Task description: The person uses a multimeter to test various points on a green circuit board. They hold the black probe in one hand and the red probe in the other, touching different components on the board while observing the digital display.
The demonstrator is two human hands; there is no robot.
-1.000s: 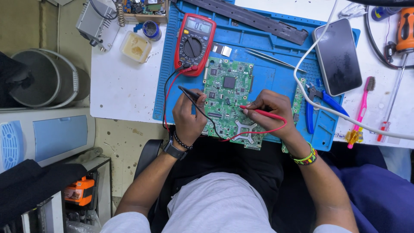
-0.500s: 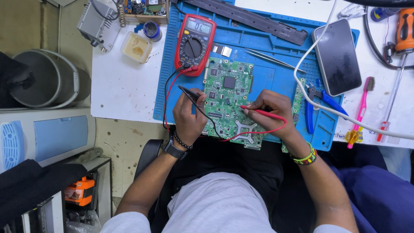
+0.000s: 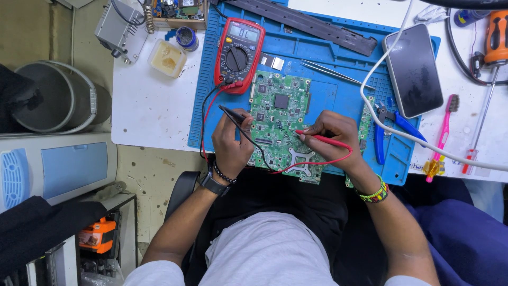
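A green circuit board (image 3: 283, 114) lies on a blue work mat (image 3: 338, 63) in front of me. My left hand (image 3: 231, 142) holds a black test probe (image 3: 235, 115) at the board's left edge. My right hand (image 3: 332, 136) holds a red test probe (image 3: 317, 136) with its tip on the board's middle. Red and black leads run from the probes to a red multimeter (image 3: 239, 53) that sits just behind the board on the mat.
A phone (image 3: 414, 69) with a white cable (image 3: 386, 130), blue-handled pliers (image 3: 391, 124), tweezers (image 3: 330, 71) and a black bar (image 3: 307, 24) lie on the mat. A pink toothbrush (image 3: 442, 137), an orange screwdriver (image 3: 489, 63) and a flux tub (image 3: 167, 57) sit on the white table (image 3: 153, 114).
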